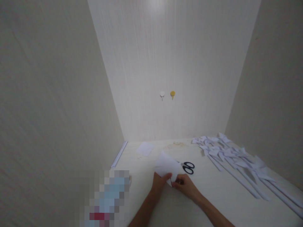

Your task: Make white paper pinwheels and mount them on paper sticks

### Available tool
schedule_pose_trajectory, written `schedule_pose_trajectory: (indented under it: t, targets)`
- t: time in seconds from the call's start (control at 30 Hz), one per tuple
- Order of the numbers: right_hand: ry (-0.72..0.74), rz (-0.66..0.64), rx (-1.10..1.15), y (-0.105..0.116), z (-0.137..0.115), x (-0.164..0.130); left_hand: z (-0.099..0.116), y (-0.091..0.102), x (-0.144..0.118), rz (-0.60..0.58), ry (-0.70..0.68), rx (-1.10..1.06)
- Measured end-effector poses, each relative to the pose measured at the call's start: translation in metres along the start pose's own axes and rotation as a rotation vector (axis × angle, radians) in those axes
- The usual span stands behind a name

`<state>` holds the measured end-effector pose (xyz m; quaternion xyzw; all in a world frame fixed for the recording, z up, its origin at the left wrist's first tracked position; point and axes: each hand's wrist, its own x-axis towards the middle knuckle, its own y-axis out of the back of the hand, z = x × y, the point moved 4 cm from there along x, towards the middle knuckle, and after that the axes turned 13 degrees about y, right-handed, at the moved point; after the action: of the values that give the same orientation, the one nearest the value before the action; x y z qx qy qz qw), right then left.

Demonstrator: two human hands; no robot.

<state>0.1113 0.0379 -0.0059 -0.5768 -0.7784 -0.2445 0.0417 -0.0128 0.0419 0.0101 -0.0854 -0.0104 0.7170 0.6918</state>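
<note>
My left hand [160, 183] grips a white square of paper [167, 164] from below, its thumb lying on the paper's face. At the lower corner of that square, my right hand [183, 184] pinches the paper between thumb and fingers. A thin dark line shows at this corner; I cannot tell whether it is a slit or a fold's shadow. Just beyond my right hand lie scissors with black handles [188, 168], their blades partly hidden behind the paper. Another white paper sheet [145, 148] rests flat on the table, farther back and left.
Several white paper pinwheels [233, 156] on rolled paper sticks [246, 181] lie along the right side. White paper sticks [119, 154] lie against the left wall. Small pale bits [178, 143] sit near the back wall, which bears two hooks [172, 94]. A blurred-out object [109, 198] stands at lower left.
</note>
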Motion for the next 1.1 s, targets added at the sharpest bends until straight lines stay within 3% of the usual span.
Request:
schedule_pose_trajectory:
  t: [0.63,0.97,1.1]
  targets:
    - [0.022,0.042,-0.122,0.0009,-0.0010,-0.0021,-0.0052,0.0035,0.0025,0.049,0.009,0.007]
    - [0.086,0.057,-0.113,0.0028,-0.0047,-0.0040,-0.0033,-0.0025,0.0005,-0.037,0.001,-0.011]
    - [0.055,0.062,-0.047,0.0020,-0.0048,-0.0027,-0.0006,-0.0004,0.0002,-0.003,0.004,-0.026]
